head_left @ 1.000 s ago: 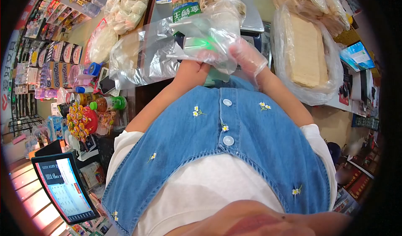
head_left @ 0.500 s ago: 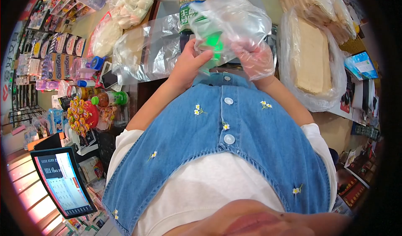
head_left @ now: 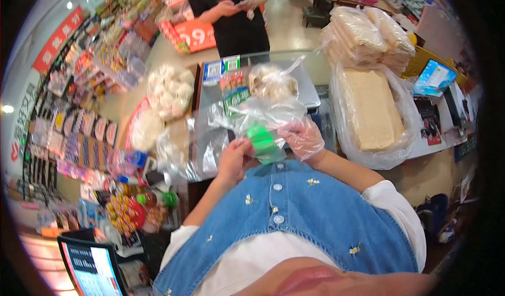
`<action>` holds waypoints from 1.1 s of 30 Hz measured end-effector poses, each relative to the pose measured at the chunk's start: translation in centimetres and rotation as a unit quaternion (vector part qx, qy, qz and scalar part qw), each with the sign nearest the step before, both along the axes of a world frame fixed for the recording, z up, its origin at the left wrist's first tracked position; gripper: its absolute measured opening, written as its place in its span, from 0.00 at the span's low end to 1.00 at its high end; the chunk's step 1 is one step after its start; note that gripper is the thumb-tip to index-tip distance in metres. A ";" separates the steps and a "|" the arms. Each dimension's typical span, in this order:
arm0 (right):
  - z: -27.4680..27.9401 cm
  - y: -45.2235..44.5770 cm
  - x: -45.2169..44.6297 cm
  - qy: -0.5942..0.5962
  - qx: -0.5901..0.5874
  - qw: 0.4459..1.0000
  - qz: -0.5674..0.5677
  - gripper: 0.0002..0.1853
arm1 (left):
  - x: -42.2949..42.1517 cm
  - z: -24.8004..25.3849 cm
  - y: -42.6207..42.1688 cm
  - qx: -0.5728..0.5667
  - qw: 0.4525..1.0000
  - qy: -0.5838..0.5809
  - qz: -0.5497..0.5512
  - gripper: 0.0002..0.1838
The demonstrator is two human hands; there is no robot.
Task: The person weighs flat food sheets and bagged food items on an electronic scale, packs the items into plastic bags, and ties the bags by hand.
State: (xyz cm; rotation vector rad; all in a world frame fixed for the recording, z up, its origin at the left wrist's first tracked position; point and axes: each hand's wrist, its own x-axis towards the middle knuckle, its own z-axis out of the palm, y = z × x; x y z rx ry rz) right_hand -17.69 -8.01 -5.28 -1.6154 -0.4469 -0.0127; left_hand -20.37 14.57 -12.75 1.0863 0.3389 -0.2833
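Note:
My bare left hand (head_left: 234, 162) pinches the near left edge of a thin clear plastic bag (head_left: 261, 140) with a green print. On the bag's right side, my right hand (head_left: 303, 139), in a clear disposable glove, has its fingers closed on the plastic. The bag spreads loosely away from me, slightly blurred. Just past it sit a knotted clear bag of pale food (head_left: 273, 81) and a green-labelled packet of sausage-like sticks (head_left: 234, 91). Another sheet of clear plastic (head_left: 213, 149) lies to the left of my left hand.
Stacked pale sheets in an open plastic bag (head_left: 373, 109) lie at the right, more bagged stacks (head_left: 368, 36) behind. Bagged white buns (head_left: 171, 91) stand at the left. A person in black (head_left: 242, 22) stands across the counter. A monitor (head_left: 92, 264) is at lower left.
My view has tilted up, bringing the person across the counter into sight. The bag between my hands has come down and flattened, uncovering the knotted bag behind. Both hands keep their hold.

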 end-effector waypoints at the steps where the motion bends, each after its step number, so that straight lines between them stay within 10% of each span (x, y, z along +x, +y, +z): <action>1: 0.3 0.0 0.2 -0.012 0.008 1.000 -0.013 0.11 | 0.2 -0.7 0.6 -0.032 0.999 -0.019 0.007 0.05; 14: -1.2 -1.0 0.6 0.061 0.081 0.992 -0.075 0.11 | -1.2 0.7 0.1 0.007 0.999 -0.046 -0.020 0.06; 20: -0.7 -3.5 1.6 0.465 0.020 0.884 0.045 0.15 | -1.5 4.3 2.3 0.019 0.981 -0.164 0.105 0.05; 25: 1.5 -4.7 1.6 0.396 -0.084 0.904 0.137 0.18 | -2.3 5.4 2.5 0.163 0.964 -0.195 0.080 0.07; 29: 3.4 -0.3 1.0 0.120 -0.208 0.952 0.190 0.16 | -2.1 6.1 -1.2 0.300 0.914 -0.270 -0.042 0.08; 33: 3.1 1.9 0.3 0.042 -0.370 0.882 0.288 0.24 | -3.1 10.2 -3.0 0.424 0.841 -0.258 -0.214 0.05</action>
